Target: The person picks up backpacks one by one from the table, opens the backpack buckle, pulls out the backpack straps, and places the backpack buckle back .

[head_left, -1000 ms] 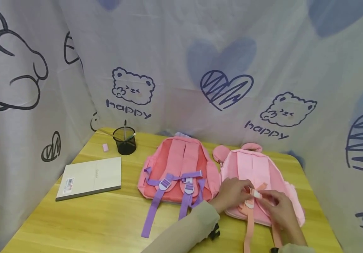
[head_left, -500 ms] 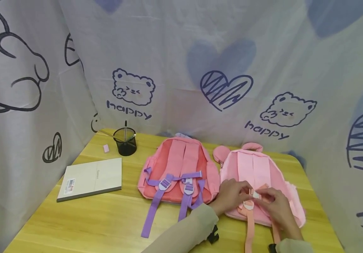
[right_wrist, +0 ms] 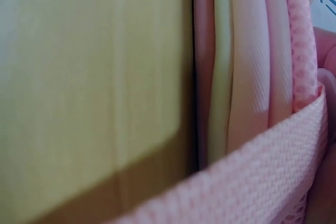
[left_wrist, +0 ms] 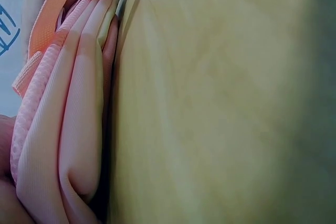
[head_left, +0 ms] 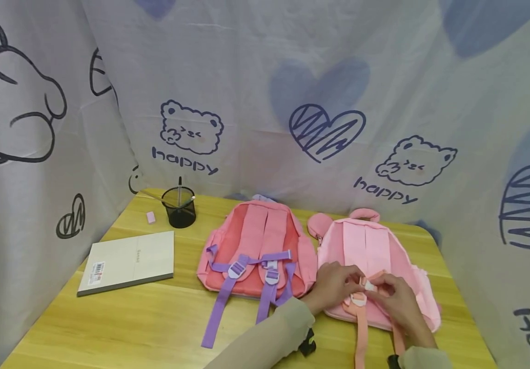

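1. The white clip (head_left: 370, 285) sits on the chest strap of the light pink backpack (head_left: 375, 246), low on its back panel, between both hands. It is small, partly hidden by fingers.
2. The left hand (head_left: 334, 284) pinches the strap end just left of the clip; the right hand (head_left: 396, 300) pinches the clip from the right. Both hands are clenched on it, touching each other.
3. To do the step well, judging from this: the halves should be lined up square, w/ the webbing flat and untwisted, and pressed straight together. Fingertips should stay off the prongs.
4. The backpack lies flat, back panel up, w/ pale pink fabric and peach straps (head_left: 361, 333) trailing toward the table edge. The wrist views show only folded pink fabric (left_wrist: 68, 129) and webbing (right_wrist: 252, 182) vs. the wood.
5. The darker pink backpack (head_left: 256, 236) w/ purple straps lies just left, touching or nearly so.
6. Farther left: a notebook (head_left: 126, 261), a black mesh pen cup (head_left: 179, 210), and a small pink eraser (head_left: 151, 217), all on the wooden table (head_left: 131, 328).
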A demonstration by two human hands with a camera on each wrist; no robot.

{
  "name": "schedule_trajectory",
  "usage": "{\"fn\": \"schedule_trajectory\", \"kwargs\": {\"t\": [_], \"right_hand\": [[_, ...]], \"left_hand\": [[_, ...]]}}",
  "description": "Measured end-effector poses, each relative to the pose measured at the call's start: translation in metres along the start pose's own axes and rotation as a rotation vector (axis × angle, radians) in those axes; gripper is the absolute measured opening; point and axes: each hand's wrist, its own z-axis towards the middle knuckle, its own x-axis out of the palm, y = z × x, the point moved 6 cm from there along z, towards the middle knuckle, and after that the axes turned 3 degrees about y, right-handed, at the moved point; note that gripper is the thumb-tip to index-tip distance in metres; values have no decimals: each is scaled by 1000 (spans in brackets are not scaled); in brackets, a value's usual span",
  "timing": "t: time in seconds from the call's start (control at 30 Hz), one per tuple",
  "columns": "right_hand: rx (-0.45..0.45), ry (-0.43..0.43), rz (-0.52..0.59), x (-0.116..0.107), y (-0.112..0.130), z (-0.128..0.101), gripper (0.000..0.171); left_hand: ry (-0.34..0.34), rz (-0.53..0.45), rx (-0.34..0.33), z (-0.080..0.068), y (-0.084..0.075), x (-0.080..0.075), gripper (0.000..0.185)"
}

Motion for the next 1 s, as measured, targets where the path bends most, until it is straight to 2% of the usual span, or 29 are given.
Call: {"fn": "schedule_trajectory", "kwargs": {"t": [0.13,0.37,0.6,0.8,1.0], "right_hand": [[18,17,11,0,-2,1,27],[-16,29,49,1,0,2,21],[15,34,37,1,-1,1,21],[5,36,91,0,-1,1,21],[22,23,93,0,-6,0,23]], "left_hand": [[6,10,-1,0,-1,1,18],[11,4,-13,-1,-1,0,18],[7,11,-9,0,-2,1,18],[-4,23,-7,2,-2,0,19],[9,16,-22,2,-1,1,21]]}}
